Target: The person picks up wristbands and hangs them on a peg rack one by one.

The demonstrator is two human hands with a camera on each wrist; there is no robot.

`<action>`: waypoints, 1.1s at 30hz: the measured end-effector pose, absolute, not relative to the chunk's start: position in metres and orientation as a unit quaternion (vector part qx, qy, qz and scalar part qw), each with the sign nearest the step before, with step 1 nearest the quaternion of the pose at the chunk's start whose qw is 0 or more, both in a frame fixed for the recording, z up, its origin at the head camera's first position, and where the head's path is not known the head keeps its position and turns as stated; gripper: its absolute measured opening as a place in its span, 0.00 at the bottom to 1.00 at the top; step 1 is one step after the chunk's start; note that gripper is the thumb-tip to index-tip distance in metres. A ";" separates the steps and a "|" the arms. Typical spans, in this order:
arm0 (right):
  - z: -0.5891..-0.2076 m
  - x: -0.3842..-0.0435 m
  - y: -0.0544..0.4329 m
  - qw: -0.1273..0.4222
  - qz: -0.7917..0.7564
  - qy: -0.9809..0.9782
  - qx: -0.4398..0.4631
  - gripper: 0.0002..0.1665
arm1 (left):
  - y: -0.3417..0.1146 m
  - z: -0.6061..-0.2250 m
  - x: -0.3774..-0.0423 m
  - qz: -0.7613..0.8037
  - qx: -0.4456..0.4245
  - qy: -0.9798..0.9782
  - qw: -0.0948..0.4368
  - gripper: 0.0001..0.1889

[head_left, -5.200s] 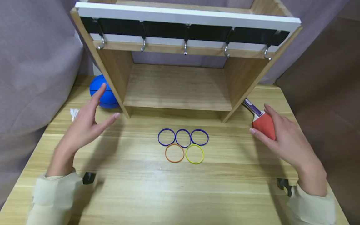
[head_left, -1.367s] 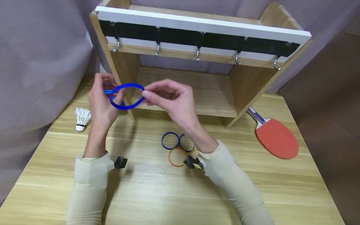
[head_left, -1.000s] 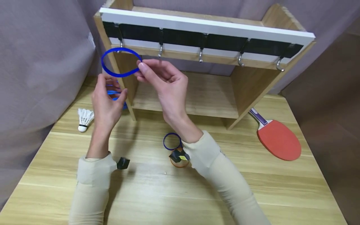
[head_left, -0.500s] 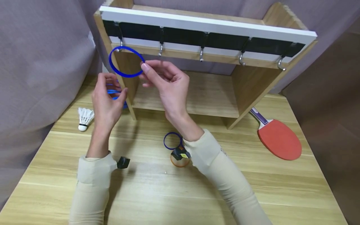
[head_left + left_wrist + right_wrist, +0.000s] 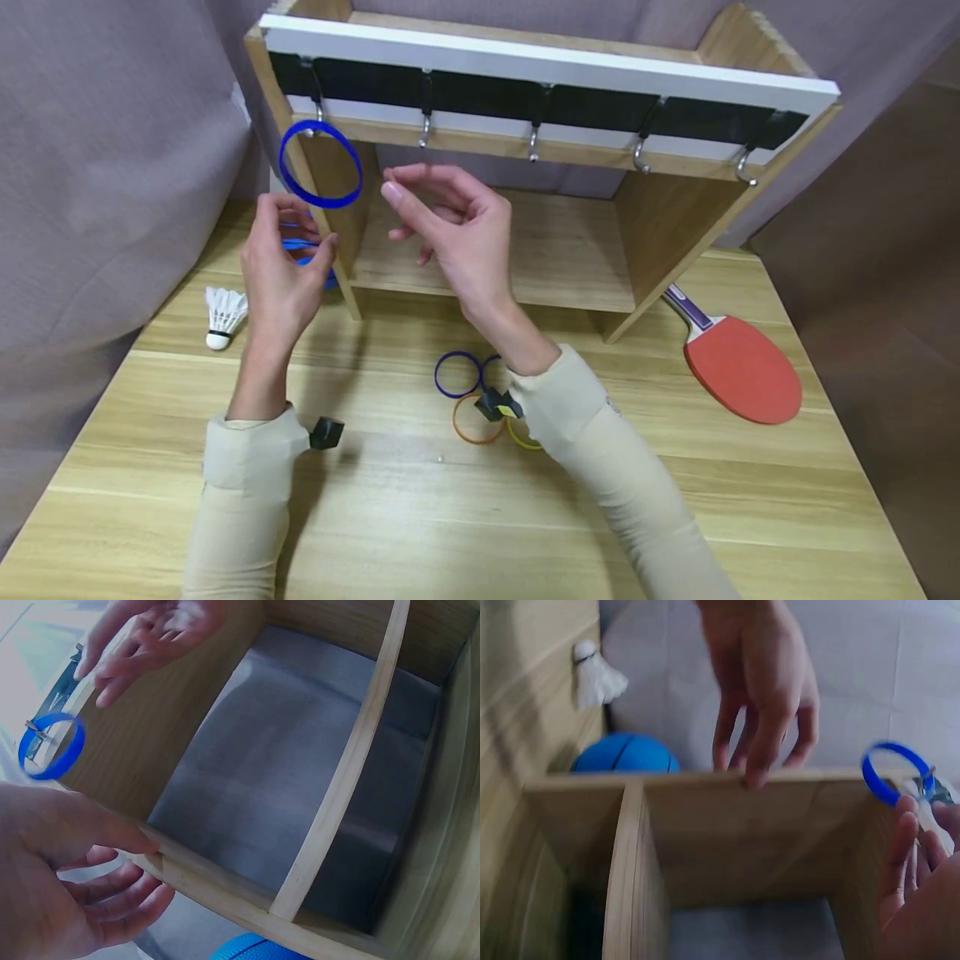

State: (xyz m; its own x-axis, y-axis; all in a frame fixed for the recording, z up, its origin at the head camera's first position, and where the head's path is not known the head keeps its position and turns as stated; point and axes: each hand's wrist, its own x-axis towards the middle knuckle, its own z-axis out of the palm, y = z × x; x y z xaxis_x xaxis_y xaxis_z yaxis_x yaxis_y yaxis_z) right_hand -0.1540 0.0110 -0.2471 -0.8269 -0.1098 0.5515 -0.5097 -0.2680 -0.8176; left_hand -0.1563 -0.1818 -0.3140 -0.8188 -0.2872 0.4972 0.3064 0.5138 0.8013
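Note:
A blue ring [image 5: 322, 201] hangs around the leftmost metal hook [image 5: 318, 111] of the wooden shelf [image 5: 491, 287]. My right hand [image 5: 471, 233] is just right of the ring, apart from it, with thumb and forefinger close together and nothing between them. On the shelf's left side panel, my left hand [image 5: 277, 279] rests its thumb [image 5: 142, 838] against the front edge. Its other fingers are loosely bent on the panel's outer side; whether they press on it I cannot tell. Behind that hand, a blue ball [image 5: 626, 754] is partly hidden in the head view.
On the table lie a dark blue ring [image 5: 436, 377], another partly covered, an orange ring [image 5: 472, 442] and a yellow ring [image 5: 525, 446]. A shuttlecock [image 5: 224, 317] is at left, a table tennis bat [image 5: 742, 371] at right. Several more hooks [image 5: 534, 142] line the board.
My right hand carried one blue ring up from the table to the leftmost hook, then let go and drew back right. Earlier my left hand moved in to the side panel, where it has stayed.

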 end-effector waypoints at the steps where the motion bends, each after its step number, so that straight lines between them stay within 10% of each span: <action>1: -0.247 -0.153 0.017 0.131 0.742 -0.601 0.267 0.12 | -0.182 -0.314 -0.156 -0.493 -0.006 -0.816 0.302 0.20; 21: -0.334 -0.123 0.185 -0.197 0.216 -0.916 0.274 0.06 | -0.181 -0.312 -0.152 -0.510 0.004 -0.808 0.296 0.21; 33: -0.365 -0.120 0.191 -0.223 0.200 -0.922 0.247 0.10 | -0.181 -0.314 -0.154 -0.512 -0.005 -0.805 0.300 0.21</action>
State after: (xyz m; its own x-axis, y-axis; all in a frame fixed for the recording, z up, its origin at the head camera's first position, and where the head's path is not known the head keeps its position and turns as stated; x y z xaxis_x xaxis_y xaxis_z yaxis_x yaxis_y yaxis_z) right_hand -0.1200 0.1911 -0.3645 -0.7791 -0.5441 -0.3115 -0.3659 0.7980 -0.4789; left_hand -0.1542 -0.1805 -0.3144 -0.8204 -0.2985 0.4877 0.3148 0.4763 0.8210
